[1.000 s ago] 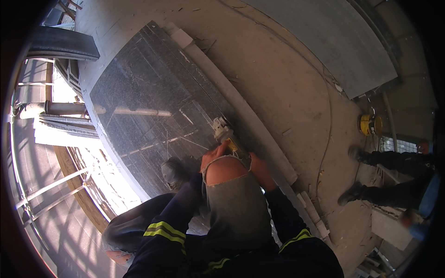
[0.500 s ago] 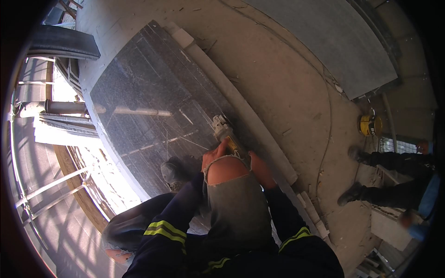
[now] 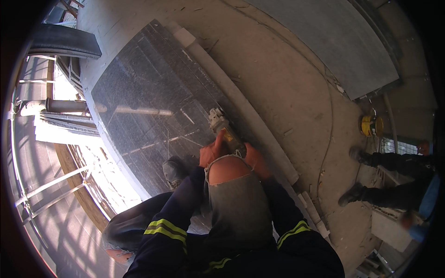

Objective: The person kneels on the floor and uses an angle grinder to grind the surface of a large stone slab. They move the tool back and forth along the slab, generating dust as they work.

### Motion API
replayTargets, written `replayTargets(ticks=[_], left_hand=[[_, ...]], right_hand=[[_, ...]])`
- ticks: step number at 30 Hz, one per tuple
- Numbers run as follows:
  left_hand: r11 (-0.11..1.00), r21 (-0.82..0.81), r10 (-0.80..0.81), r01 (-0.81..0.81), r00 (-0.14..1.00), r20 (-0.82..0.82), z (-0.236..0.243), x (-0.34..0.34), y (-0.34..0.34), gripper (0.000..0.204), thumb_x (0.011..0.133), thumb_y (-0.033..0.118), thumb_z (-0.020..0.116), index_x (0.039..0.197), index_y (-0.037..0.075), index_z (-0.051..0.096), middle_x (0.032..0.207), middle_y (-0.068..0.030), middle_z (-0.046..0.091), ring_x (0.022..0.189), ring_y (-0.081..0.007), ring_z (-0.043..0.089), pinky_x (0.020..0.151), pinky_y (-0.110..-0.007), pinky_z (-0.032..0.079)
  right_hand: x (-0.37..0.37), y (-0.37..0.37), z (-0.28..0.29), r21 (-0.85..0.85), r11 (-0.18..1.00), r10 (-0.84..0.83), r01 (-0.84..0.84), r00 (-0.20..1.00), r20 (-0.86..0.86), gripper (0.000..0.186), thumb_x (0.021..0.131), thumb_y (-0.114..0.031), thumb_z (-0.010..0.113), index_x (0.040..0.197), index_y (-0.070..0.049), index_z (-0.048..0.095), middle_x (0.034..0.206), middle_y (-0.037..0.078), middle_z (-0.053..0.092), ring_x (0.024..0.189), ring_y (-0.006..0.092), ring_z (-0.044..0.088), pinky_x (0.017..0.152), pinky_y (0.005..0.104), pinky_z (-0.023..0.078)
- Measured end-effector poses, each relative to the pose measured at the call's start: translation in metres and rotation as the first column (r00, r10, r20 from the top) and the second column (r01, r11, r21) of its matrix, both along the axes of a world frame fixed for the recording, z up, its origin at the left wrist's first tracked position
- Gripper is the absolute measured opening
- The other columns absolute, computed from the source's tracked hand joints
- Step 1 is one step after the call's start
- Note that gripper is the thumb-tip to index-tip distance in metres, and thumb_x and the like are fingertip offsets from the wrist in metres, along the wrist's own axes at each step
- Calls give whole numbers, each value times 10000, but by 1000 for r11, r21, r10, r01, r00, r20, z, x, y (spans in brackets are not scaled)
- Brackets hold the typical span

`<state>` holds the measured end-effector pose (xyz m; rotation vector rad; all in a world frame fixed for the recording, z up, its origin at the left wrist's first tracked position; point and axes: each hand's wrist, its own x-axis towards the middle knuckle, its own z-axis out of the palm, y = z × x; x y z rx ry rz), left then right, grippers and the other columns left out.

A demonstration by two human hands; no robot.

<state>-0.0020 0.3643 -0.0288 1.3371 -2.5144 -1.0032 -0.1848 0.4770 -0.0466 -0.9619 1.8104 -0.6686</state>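
An angle grinder point(image 3: 219, 122) with a grey head and a yellow-and-dark body lies low over a dark polished stone slab point(image 3: 148, 78), near the slab's right edge. My left hand point(image 3: 212, 152) is closed on the grinder's body from the left, fingers pointing forward along it. Farther back, my right hand point(image 3: 252, 160) wraps the rear of the grinder, partly hidden behind my bare knee, which shows through torn trousers. The grinder's disc cannot be made out. Scratches and light lines run across the slab around the tool.
Pale stone strips point(image 3: 241, 99) lie along the slab's right side. A cable point(image 3: 328, 153) trails over the dusty floor. Another large grey slab point(image 3: 333, 37) lies at the far right, with a yellow bucket point(image 3: 371, 125) below it. A co-worker's dark-trousered legs point(image 3: 394, 190) are at right; scaffold rails point(image 3: 55, 185) at left.
Both hands and the grinder have shifted slightly forward and to the left along the slab, away from my knee. My grip stays the same.
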Motion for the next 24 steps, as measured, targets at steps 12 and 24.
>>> replayTargets(ticks=[12, 24], left_hand=[[997, -25, -72, 69, 988, -136, -4, 7, 11, 763, 908, 232, 734, 1610, 218, 435, 979, -146, 785, 797, -384, 767, 670, -469, 576], [998, -46, -34, 33, 999, -16, -2, 3, 8, 808, 878, 218, 758, 1618, 236, 434, 912, -123, 777, 779, -375, 768, 676, -478, 583]], right_hand=[[2, 29, -3, 38, 999, 20, -13, 983, -182, 577, 909, -232, 758, 1410, -19, 570, 1044, 292, 747, 1008, 508, 716, 864, 583, 568], [1, 11, 11, -78, 997, -21, 17, 998, -51, 627, 879, -315, 845, 1348, 7, 581, 1055, 284, 743, 1034, 510, 706, 853, 562, 560]])
